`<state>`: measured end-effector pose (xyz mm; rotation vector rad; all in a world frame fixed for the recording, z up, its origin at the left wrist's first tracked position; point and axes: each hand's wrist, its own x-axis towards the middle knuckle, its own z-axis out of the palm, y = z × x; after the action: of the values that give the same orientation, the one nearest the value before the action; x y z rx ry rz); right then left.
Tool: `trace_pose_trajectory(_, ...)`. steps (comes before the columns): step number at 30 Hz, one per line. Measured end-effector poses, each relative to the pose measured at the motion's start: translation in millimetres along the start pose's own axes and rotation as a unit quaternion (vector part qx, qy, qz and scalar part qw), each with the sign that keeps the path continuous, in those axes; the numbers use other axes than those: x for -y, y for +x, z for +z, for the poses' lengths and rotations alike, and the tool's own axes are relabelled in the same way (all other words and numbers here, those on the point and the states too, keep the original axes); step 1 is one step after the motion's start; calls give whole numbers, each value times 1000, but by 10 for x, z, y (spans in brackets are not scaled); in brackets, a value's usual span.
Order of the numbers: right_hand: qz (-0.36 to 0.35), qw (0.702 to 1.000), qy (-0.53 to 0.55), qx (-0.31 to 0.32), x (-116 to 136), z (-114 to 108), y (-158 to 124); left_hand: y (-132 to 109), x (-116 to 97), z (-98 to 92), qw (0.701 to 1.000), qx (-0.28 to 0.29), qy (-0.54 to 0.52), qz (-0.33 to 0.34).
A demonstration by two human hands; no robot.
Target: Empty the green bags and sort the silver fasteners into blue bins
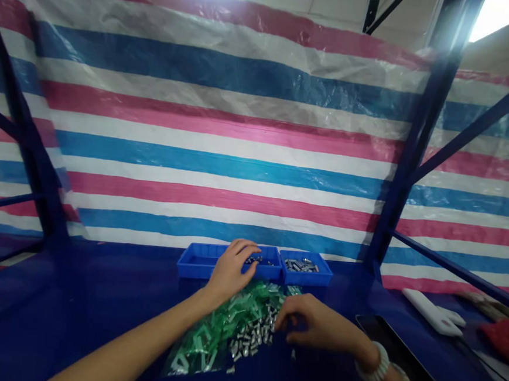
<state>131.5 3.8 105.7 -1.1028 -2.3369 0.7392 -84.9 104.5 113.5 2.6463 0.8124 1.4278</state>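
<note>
My left hand point(230, 269) hovers over a blue plastic tray point(200, 262), fingers curled above a few small metal parts point(253, 260). A second blue tray point(313, 274) next to it holds a heap of silver metal fasteners point(301, 265). My right hand point(314, 324) reaches in from the right, its fingertips at a pile of silver fasteners point(252, 336). That pile lies on a clear plastic bag point(192, 356) of green plastic pieces point(218, 320). Whether my right fingers pinch a part is hidden.
A black tablet-like slab point(400, 354) lies on the blue table point(94, 319) at right, with a white plastic object point(432, 311) and red cloth point(504, 340) beyond it. A striped tarp point(221, 164) hangs behind blue steel rack posts point(417, 133).
</note>
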Motion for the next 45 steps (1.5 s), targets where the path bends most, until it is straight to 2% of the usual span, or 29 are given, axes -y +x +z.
trace_pose_trajectory(3,-10,993,-111,41,-61,43,-35,-251,-134,-116,1000,15,21,17)
trace_pose_trajectory(6,-1,987,-158,37,-117,121,-29,-447,-298,-208,999,42,18,27)
trace_pose_trajectory(10,-18,989,-141,25,-106,196,7,-562,-453,-227,999,33,-20,9)
trace_pose_trajectory(13,-31,995,-99,-16,-33,244,41,-632,-557,-180,993,49,-81,-65)
trace_pose_trajectory(15,-38,995,-68,-62,35,278,60,-687,-626,-139,976,84,-143,-141)
trace_pose_trajectory(17,-44,992,-49,-109,109,309,67,-734,-687,-102,945,115,-220,-211)
trace_pose_trajectory(20,-53,986,-39,-151,206,346,57,-767,-745,-69,898,121,-318,-278)
trace_pose_trajectory(25,-49,983,-34,-172,269,424,39,-764,-769,-48,856,106,-378,-335)
trace_pose_trajectory(30,-30,984,-43,-172,245,528,49,-744,-746,-47,843,96,-396,-352)
trace_pose_trajectory(33,-19,983,-34,-182,222,586,55,-735,-742,-64,852,78,-377,-354)
trace_pose_trajectory(38,10,982,37,-182,209,662,85,-729,-745,-82,894,48,-321,-310)
trace_pose_trajectory(42,2,973,53,-225,179,560,111,-489,-596,-71,957,25,-209,-199)
trace_pose_trajectory(45,-3,960,26,-278,70,408,130,-152,-305,18,994,15,-61,-95)
